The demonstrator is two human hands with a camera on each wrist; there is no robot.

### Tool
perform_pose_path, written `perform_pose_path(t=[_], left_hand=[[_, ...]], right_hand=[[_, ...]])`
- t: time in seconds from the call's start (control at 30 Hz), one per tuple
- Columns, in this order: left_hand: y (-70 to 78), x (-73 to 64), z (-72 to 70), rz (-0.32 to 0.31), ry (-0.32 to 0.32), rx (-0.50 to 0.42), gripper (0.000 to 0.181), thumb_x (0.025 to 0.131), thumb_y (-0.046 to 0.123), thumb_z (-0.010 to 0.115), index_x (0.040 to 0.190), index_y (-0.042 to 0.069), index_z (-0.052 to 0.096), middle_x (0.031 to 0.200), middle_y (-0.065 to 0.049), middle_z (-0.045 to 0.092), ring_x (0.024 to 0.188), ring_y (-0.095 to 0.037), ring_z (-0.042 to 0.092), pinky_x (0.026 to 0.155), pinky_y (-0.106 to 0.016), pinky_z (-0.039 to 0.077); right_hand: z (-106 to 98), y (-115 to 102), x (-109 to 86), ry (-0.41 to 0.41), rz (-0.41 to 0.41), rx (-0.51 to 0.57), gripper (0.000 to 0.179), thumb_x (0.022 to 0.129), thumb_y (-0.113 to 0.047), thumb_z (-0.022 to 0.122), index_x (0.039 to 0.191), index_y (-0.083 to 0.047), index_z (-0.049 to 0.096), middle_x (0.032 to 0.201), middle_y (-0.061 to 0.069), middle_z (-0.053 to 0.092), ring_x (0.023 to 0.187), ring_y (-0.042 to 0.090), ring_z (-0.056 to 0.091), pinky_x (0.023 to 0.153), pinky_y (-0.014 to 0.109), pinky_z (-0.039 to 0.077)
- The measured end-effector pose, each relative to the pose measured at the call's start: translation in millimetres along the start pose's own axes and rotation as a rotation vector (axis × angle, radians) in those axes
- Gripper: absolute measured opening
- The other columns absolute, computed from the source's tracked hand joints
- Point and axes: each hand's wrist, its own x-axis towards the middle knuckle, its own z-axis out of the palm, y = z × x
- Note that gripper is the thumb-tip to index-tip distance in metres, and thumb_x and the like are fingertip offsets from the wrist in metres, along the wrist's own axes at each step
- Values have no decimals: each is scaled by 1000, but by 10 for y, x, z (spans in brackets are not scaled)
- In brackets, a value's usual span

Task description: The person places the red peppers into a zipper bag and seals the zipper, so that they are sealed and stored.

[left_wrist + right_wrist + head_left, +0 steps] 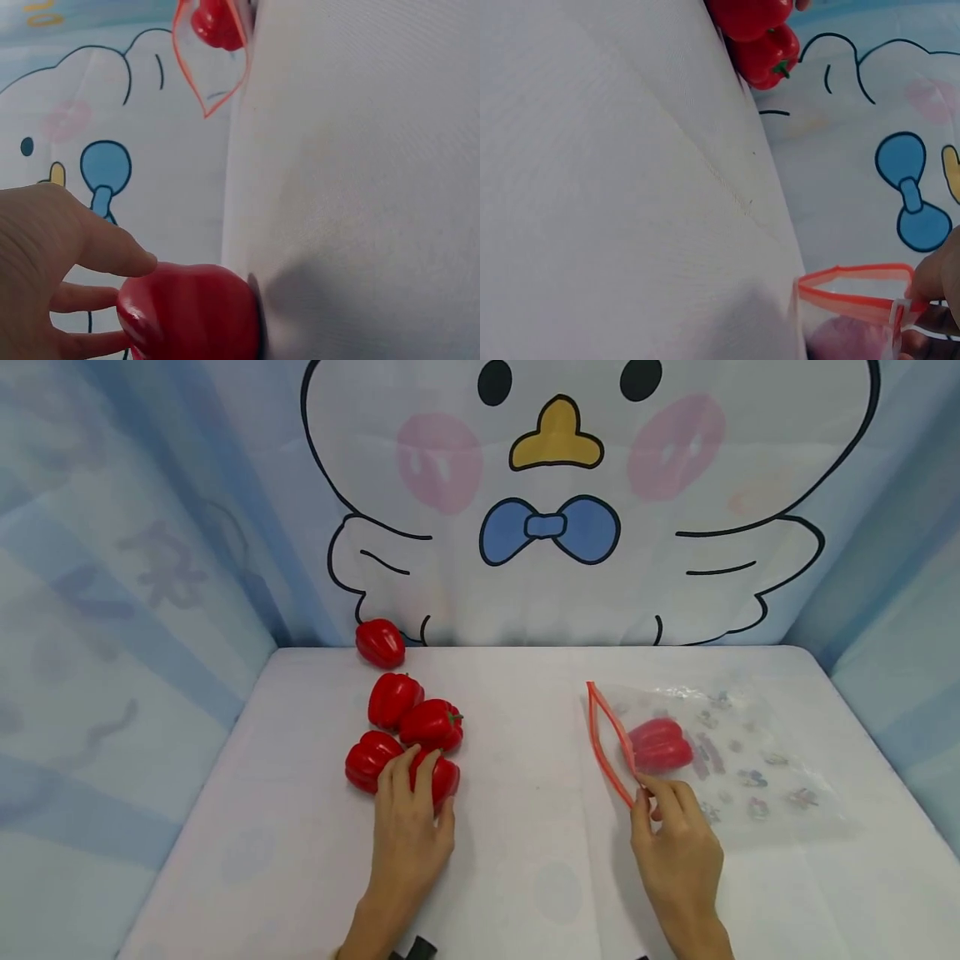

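Observation:
My left hand (pixel 408 835) reaches over the nearest red bell pepper (pixel 446 779) of a group at the left. In the left wrist view, the thumb and fingers touch opposite sides of that pepper (pixel 195 311), which rests on the table. At the right, my right hand (pixel 678 852) pinches the near end of the orange-red rim (pixel 611 727) of a clear zip bag (pixel 795 760). The bag lies on its side with its mouth parted toward the left. One red bell pepper (pixel 660 745) is inside it, near the mouth.
Beside and behind the touched pepper lie more red bell peppers, one at the left (pixel 369 762), one with a green stem (pixel 432 725) and another (pixel 393 700). A further pepper (pixel 380 643) sits at the table's back edge. Printed curtains (pixel 547 602) enclose the white table (pixel 525 860).

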Motion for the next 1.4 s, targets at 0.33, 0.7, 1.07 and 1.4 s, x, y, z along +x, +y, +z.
perform_pose_path(t=[0.33,0.7,1.07,1.4], left_hand=[[74,2,-27,-89,-76,12,80,70,11,94,140,5,56,145,-20,53,132,-38,50,99,-55,59],[96,-7,-11,-55,-65,6,75,73,10,92,140,7,59,144,-19,55,132,-38,51,101,-53,58],[74,4,-58,49,-80,18,79,72,12,95,141,8,57,144,-19,56,131,-38,53,96,-51,61],[60,-3,-42,40,-134,2,87,69,10,95,146,12,54,148,-16,53,133,-39,52,100,-55,58]], right_hand=[[-26,65,7,23,-16,37,21,83,3,74,103,-3,78,86,7,65,63,17,56,47,21,39],[-49,108,42,19,-26,59,22,86,1,73,106,-5,79,88,6,67,64,14,54,49,20,39],[-50,33,7,10,23,75,26,83,3,75,107,-7,80,86,3,66,62,14,53,48,18,36],[-32,-31,28,-23,9,42,23,86,1,75,108,-6,78,87,5,66,65,15,56,49,24,40]])
